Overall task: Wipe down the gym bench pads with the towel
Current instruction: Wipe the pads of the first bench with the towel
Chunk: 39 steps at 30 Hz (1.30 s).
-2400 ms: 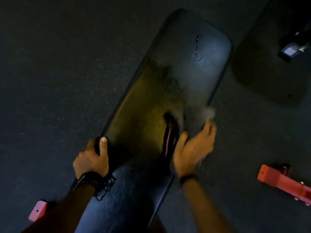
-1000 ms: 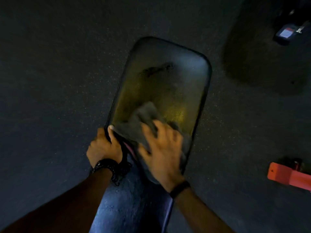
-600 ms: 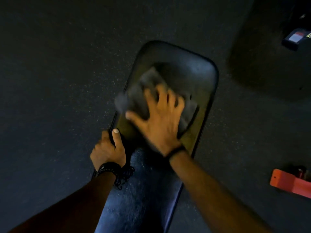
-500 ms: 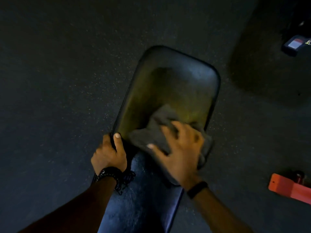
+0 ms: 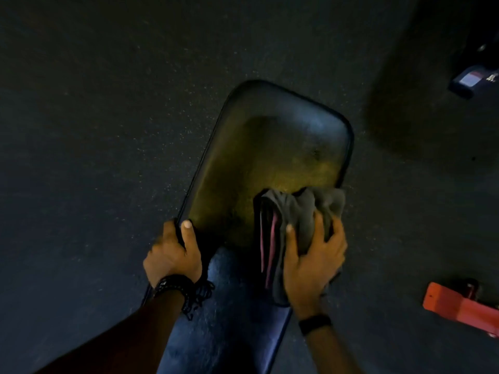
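STEP: wiping far pad point(image 5: 272, 157), which lies ahead of both hands | LEFT: left hand point(image 5: 172, 255) grips pad's near-left corner | RIGHT: right hand point(image 5: 314, 263) clutches bunched towel point(image 5: 299, 211) at near-right edge | NEXT: likely spread towel, sweep forward across pad.

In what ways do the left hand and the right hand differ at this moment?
The left hand grips the left edge of the bench pad, thumb on top, while the right hand holds the bunched grey towel at the pad's right edge. The left wrist wears a beaded black bracelet; the right wrist wears a plain black band. Both hands are bare, with curled fingers.
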Each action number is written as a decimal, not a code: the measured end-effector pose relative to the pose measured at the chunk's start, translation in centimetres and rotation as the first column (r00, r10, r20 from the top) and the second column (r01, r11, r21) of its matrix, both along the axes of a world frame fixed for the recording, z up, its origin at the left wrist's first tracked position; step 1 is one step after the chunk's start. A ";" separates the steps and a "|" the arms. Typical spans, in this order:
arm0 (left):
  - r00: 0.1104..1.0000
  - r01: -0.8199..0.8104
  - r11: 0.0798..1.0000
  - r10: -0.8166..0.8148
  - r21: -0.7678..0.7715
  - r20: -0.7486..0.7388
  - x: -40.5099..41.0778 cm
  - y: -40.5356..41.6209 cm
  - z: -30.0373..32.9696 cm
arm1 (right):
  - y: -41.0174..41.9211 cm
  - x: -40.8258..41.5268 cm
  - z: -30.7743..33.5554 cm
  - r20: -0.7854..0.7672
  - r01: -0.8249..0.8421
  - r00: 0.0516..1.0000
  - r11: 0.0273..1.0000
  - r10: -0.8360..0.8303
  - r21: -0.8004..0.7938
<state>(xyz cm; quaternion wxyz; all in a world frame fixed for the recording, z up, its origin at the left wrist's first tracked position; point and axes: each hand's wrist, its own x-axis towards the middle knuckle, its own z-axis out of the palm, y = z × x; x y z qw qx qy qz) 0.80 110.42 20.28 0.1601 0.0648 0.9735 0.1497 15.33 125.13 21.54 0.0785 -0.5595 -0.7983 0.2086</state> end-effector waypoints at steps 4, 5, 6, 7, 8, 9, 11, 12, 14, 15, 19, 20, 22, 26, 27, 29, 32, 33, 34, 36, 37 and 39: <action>1.000 0.003 1.000 -0.002 -0.009 0.016 -0.1 0.0 0.0 | 11.7 -7.3 -1.0 -0.074 0.195 0.979 0.979 -0.190 0.055; 1.000 0.000 1.000 0.000 -0.007 0.018 -0.1 0.0 0.0 | 14.9 -9.1 -1.2 -0.072 0.227 0.972 0.973 -0.224 0.038; 1.000 -0.005 1.000 0.005 -0.005 0.018 -0.1 -0.1 0.1 | 16.8 -10.2 -1.2 -0.085 0.222 0.972 0.975 -0.219 0.030; 1.000 -0.008 1.000 0.008 -0.003 0.018 -0.1 -0.1 0.2 | 17.3 -10.2 -1.2 -0.102 0.198 0.976 0.980 -0.193 0.036; 1.000 -0.004 1.000 0.004 -0.002 0.022 -0.1 -0.1 0.2 | 16.1 -9.3 -1.2 -0.116 0.159 0.982 0.986 -0.152 0.051; 1.000 0.000 1.000 0.000 -0.004 0.025 -0.1 -0.2 0.2 | 13.4 -7.6 -0.9 -0.131 0.126 0.984 0.990 -0.117 0.064; 1.000 0.004 1.000 -0.003 -0.020 0.026 -0.2 -0.2 0.0 | 5.9 -3.4 -0.2 -0.136 0.089 0.987 0.995 -0.081 0.052; 1.000 0.006 1.000 -0.005 -0.024 0.029 -0.2 -0.2 0.0 | 2.5 -1.4 0.2 -0.104 0.061 0.993 0.998 -0.058 0.031; 0.999 0.009 1.000 -0.009 -0.017 0.032 -0.2 -0.1 0.1 | 1.7 -1.2 0.2 -0.075 0.037 0.997 0.999 -0.034 0.038; 0.999 0.011 1.000 -0.011 -0.018 0.036 -0.2 -0.1 0.2 | 3.9 -2.6 -0.2 -0.066 0.079 0.995 0.995 -0.075 0.054; 0.999 0.010 0.999 -0.009 -0.031 0.050 -0.3 -0.1 0.2 | 15.1 -13.2 -0.2 0.121 0.133 0.981 0.976 -0.154 0.170; 0.999 0.011 0.999 -0.009 -0.032 0.046 -0.3 -0.1 0.2 | 16.5 -16.0 -0.2 0.194 0.028 0.979 0.984 -0.063 0.174; 0.999 0.020 1.000 -0.020 -0.022 0.029 -0.3 -0.1 0.1 | 15.9 -20.5 0.2 0.245 -0.262 0.944 0.955 0.223 0.142; 1.000 0.029 0.999 -0.029 -0.015 0.005 -0.2 -0.2 0.0 | 10.9 -18.8 0.5 0.241 -0.688 0.723 0.705 0.647 0.170; 1.000 0.025 1.000 -0.024 -0.017 0.013 -0.2 -0.3 0.0 | 10.7 -16.2 0.0 0.273 -0.695 0.715 0.698 0.643 0.175; 0.999 0.021 1.000 -0.020 -0.014 0.037 -0.1 -0.4 -0.1 | 12.2 -10.9 -0.1 0.245 -0.545 0.830 0.821 0.501 0.171; 0.999 0.015 1.000 -0.015 -0.009 0.044 -0.2 -0.3 0.0 | 16.3 -10.7 0.3 0.116 -0.122 0.988 0.983 0.107 0.139; 0.999 0.016 1.000 -0.016 -0.006 0.047 -0.3 -0.4 0.0 | 17.2 -12.9 0.6 0.145 -0.052 0.989 0.989 0.031 0.138; 0.999 0.018 1.000 -0.018 -0.004 0.045 -0.3 -0.4 0.0 | 17.8 -15.8 0.7 0.187 -0.055 0.982 0.991 0.031 0.124; 0.999 0.019 1.000 -0.018 -0.006 0.036 -0.2 -0.3 -0.2 | 17.4 -21.8 0.9 0.213 -0.220 0.955 0.974 0.206 0.045; 0.999 0.016 1.000 -0.016 -0.009 0.032 -0.2 -0.3 -0.2 | 16.6 -23.7 0.7 0.200 -0.357 0.916 0.934 0.347 0.016; 1.000 0.015 1.000 -0.015 0.004 0.016 -0.1 -0.2 0.0 | 15.7 -23.5 0.8 0.193 -0.597 0.789 0.802 0.583 0.020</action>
